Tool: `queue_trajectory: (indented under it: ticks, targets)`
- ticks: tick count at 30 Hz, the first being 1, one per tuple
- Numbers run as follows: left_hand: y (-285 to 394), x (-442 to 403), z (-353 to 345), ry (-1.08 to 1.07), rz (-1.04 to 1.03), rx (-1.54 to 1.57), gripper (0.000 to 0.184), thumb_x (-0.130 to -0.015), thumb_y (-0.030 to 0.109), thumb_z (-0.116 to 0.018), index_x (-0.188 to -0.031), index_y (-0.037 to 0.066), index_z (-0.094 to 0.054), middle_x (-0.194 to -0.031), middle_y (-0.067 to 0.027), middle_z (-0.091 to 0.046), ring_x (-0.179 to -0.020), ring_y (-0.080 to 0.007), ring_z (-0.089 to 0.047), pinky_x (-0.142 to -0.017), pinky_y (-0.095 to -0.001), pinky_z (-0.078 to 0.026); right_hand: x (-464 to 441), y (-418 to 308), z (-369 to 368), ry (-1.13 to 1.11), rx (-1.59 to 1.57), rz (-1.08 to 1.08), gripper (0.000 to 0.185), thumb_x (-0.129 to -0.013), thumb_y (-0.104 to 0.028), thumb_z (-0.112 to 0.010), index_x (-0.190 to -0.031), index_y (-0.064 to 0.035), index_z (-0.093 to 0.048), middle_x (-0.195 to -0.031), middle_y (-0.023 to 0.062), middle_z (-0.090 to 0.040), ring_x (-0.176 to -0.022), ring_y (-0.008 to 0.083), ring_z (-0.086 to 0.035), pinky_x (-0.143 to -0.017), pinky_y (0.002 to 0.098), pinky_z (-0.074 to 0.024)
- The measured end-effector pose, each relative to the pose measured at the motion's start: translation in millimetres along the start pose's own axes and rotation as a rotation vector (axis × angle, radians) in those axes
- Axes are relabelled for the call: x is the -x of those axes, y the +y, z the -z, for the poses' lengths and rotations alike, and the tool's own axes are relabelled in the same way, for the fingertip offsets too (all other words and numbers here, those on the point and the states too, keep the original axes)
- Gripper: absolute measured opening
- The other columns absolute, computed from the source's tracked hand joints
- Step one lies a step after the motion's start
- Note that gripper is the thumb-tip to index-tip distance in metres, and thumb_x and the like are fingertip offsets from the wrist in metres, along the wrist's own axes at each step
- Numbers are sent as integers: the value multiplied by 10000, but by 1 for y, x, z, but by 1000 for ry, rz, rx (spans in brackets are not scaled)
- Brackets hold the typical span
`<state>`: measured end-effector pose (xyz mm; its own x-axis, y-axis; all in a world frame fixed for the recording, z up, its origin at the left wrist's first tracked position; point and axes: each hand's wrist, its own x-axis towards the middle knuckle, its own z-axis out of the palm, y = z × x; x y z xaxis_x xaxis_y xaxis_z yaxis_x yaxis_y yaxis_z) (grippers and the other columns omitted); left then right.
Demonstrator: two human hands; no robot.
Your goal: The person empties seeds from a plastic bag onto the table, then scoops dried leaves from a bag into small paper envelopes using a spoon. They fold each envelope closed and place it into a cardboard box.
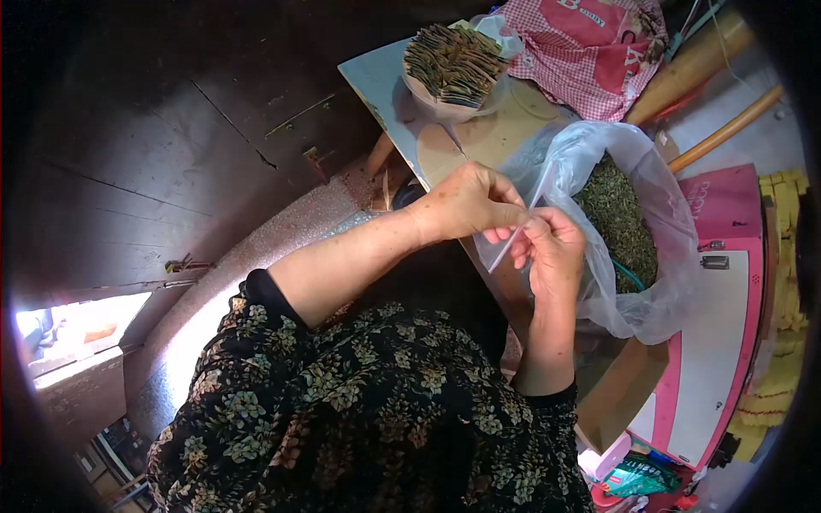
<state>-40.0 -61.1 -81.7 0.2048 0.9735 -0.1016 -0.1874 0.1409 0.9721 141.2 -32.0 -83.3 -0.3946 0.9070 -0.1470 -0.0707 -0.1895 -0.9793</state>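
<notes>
My left hand (470, 203) is closed, its thumb and fingers pinching a thin, whitish translucent strip (505, 253). My right hand (552, 248) meets it from the right, fingertips closed on the same strip. The strip slants between the two hands, beside the near rim of a clear plastic bag (676, 248). Dried, chopped green-brown leaves (617, 214) fill that bag. Farther back, a round tub (440, 107) holds a tightly packed ring of dark, flat, folded pieces (453, 64). Whether the strip is part of a small bag is hard to tell.
The tub stands on a table (376, 81). Behind lies a red-and-white checked bag (590, 51). A cardboard box (624, 393) is below the plastic bag, with a pink-and-white cabinet (710, 325) at the right. A dark wooden surface (171, 154) occupies the left.
</notes>
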Motion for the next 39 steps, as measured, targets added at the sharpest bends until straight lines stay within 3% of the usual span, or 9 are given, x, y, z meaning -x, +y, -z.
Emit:
queue_trajectory:
  ticks: [2,12,24,32,39]
  targets:
    - [2,-1,2,14,77,-14,169,-848,141,-697,-908,-16,-685,-752,-54,-669,-641,-90,-616,-583,-220,-519,-1,2,-3,11,14,19,96,-870,-69,-625,-820,12,-610,-695,85,-637,-496,108,-562,-403,214,-444]
    - [-2,-5,-1,24,75,-38,150,-835,144,-664,-831,-5,-680,-710,-42,-653,-611,-96,-610,-563,-231,-522,2,4,-7,35,35,28,84,-863,-7,-550,-804,25,-599,-711,98,-643,-506,106,-565,-416,210,-449]
    - [-2,-4,-12,69,-111,-257,113,-830,118,-620,-790,14,-633,-671,8,-601,-597,-47,-545,-541,-215,-466,3,-4,6,-42,132,45,152,-904,-115,-563,-833,18,-588,-668,87,-609,-484,122,-565,-405,224,-454]
    - [-9,-3,-12,31,-101,-176,90,-878,89,-638,-862,1,-626,-712,21,-597,-620,-30,-540,-550,-198,-452,2,-9,8,22,187,-79,132,-856,-70,-583,-734,-19,-579,-598,46,-582,-433,78,-502,-388,186,-379]
    - [-8,7,-12,42,-172,-214,124,-834,56,-677,-924,-15,-632,-761,-7,-626,-707,-53,-582,-645,-225,-491,-4,9,2,-4,-90,-71,102,-839,-40,-598,-750,-42,-549,-570,2,-510,-392,54,-396,-361,182,-298]
